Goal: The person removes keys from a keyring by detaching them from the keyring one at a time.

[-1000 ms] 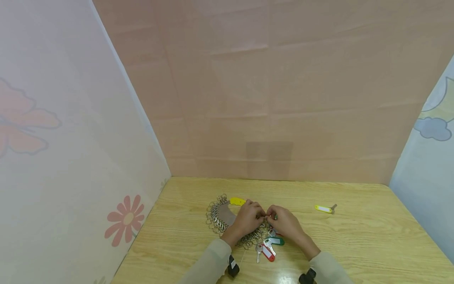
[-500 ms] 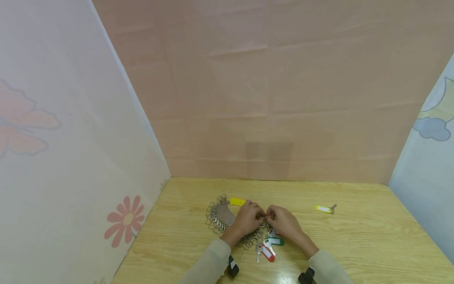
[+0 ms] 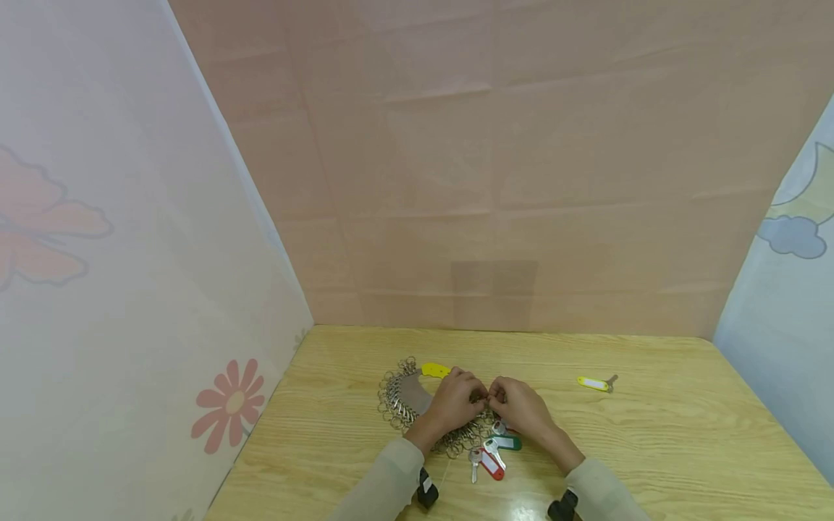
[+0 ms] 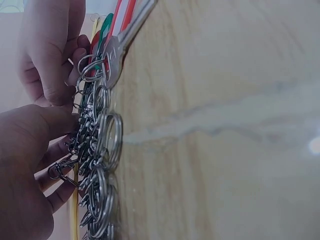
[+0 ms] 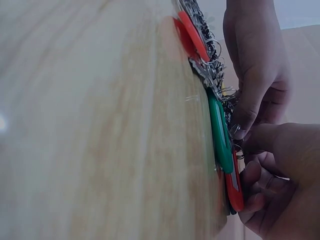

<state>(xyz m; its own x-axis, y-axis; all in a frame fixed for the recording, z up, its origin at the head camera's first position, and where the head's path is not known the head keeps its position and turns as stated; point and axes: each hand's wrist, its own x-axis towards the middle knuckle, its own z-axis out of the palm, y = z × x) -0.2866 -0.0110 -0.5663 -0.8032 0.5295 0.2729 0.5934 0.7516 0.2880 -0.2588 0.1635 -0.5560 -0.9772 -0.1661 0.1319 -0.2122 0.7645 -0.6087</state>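
A round, fan-like bunch of metal key rings lies on the table around a grey plate with a yellow piece. My left hand lies over its right part and pinches a small split ring at the fingertips. Opposite it, my right hand pinches at the same small ring; the fingertips of both hands almost meet. Below the right hand, keys with a green tag and a red tag hang from the bunch and lie on the wood. The fingers partly hide the pinched ring.
A key with a yellow tag lies apart at the right on the wooden table. A flowered white panel stands at the left, a brown covered wall at the back and another printed panel at the right.
Both hands stay in almost the same place, with only slight finger movement. A bit of green seen by the right fingertips a second ago is now hidden. The keys on the table lie as before.
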